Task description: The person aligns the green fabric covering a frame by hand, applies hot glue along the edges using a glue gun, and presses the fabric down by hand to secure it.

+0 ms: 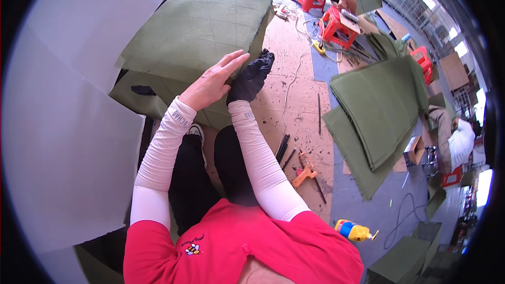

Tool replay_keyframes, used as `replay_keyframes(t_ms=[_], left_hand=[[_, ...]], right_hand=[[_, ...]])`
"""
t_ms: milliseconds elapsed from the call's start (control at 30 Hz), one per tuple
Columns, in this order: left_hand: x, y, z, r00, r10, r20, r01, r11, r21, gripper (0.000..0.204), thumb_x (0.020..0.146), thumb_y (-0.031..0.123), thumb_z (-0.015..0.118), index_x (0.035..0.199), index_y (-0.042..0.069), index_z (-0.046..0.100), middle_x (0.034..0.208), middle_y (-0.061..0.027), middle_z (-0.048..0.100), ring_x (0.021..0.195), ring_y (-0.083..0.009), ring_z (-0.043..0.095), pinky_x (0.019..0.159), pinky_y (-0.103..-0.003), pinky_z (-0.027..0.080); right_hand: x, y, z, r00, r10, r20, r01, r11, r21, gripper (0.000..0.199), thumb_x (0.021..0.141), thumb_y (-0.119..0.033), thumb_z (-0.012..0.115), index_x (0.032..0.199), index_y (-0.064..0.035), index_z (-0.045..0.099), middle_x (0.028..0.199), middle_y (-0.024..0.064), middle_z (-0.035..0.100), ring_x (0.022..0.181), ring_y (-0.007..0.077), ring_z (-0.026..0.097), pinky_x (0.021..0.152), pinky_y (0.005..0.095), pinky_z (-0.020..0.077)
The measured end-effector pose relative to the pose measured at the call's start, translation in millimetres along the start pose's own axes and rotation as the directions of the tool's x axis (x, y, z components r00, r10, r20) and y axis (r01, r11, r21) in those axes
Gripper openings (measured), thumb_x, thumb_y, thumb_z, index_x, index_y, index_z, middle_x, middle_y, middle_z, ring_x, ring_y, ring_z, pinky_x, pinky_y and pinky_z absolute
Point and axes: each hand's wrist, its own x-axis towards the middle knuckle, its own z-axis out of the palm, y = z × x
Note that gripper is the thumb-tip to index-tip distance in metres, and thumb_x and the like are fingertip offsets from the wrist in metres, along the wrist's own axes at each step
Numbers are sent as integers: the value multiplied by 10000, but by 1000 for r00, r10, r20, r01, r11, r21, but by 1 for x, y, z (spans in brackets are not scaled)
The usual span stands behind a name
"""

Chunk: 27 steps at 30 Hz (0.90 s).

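A large box-shaped piece covered in green fabric (194, 31) stands in front of me, its near side sloping down toward my knees. My left hand (210, 81), bare, lies at its near right corner with the fingers stretched out and held together. Close beside it is my right hand (252, 78) in a black glove, at the right edge of the fabric. Its fingers point away from me and look mostly straight, though the dark glove hides detail. The hands seem to touch near the thumbs. Neither visibly holds a thing.
An orange glue gun (303, 176) and black sticks (283, 148) lie on scrap-strewn cardboard (273, 100) at right. Beyond are folded green fabric sheets (379, 110), a yellow-blue bottle (355, 230) and red stools (336, 26). Two other people sit farther off. A pale panel (68, 126) stands left.
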Motion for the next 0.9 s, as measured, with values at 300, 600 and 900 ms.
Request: replay_keyframes(t_ms=[300, 600, 900], left_hand=[[-61, -45, -1, 502, -272, -821, 241, 956, -169, 213, 813, -1, 686, 1022, 33, 666, 1039, -68, 649, 798, -147, 621, 665, -261, 504], [-53, -28, 23, 673, -160, -722, 174, 983, -55, 164, 822, 59, 713, 976, 46, 658, 941, -52, 625, 639, -149, 590, 580, -266, 495], [-58, -12, 41, 643, -312, -699, 326, 938, -119, 156, 803, 146, 755, 750, 47, 647, 705, -46, 617, 565, -165, 593, 531, -298, 457]], right_hand=[[-1, 15, -1, 999, 28, 21, -27, 999, -42, 482, 1041, -316, 365, 1338, 59, 422, 1318, 195, 525, 1219, 288, 498, 1072, 368, 335], [-2, 6, -5, 991, 73, 113, -91, 981, 169, 513, 1036, -358, 365, 1350, 45, 408, 1324, 190, 518, 1214, 286, 499, 1056, 373, 357], [4, -7, -22, 962, 201, 186, -266, 846, 461, 584, 1021, -433, 375, 1391, 19, 357, 1347, 190, 499, 1219, 292, 504, 1014, 406, 410]])
